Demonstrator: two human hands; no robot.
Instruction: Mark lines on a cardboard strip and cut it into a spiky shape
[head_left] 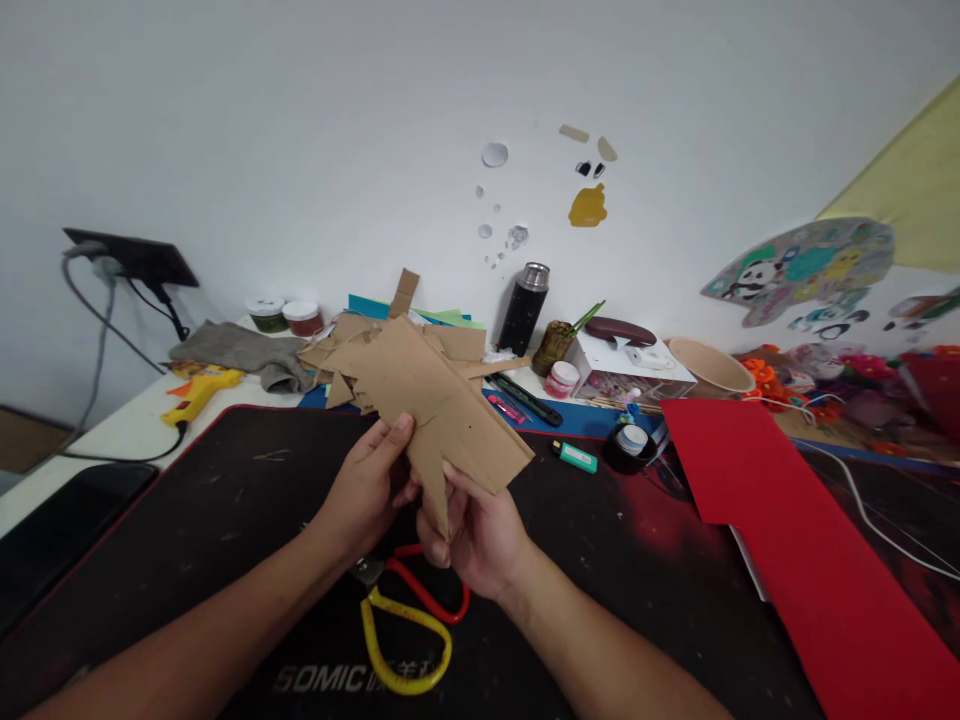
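Note:
A piece of brown cardboard (pixel 450 400) with a pointed strip hanging from its lower edge is held up above the dark desk mat. My left hand (pixel 379 465) grips its lower left side, thumb on the front face. On the strip and the lower edge, my right hand (pixel 476 530) is closed, with thumb and fingers around the pointed part. Beneath both hands lies a pair of scissors (pixel 409 640) with one red and one yellow handle loop; its blades are mostly hidden under my left forearm.
Cardboard scraps (pixel 465 342) are heaped behind the held piece. At the left are a yellow glue gun (pixel 196 395), a grey cloth (pixel 240 350) and a black phone (pixel 75 525). A black flask (pixel 525 308), a green lighter (pixel 576 457) and a red sheet (pixel 795 540) lie or stand rightward.

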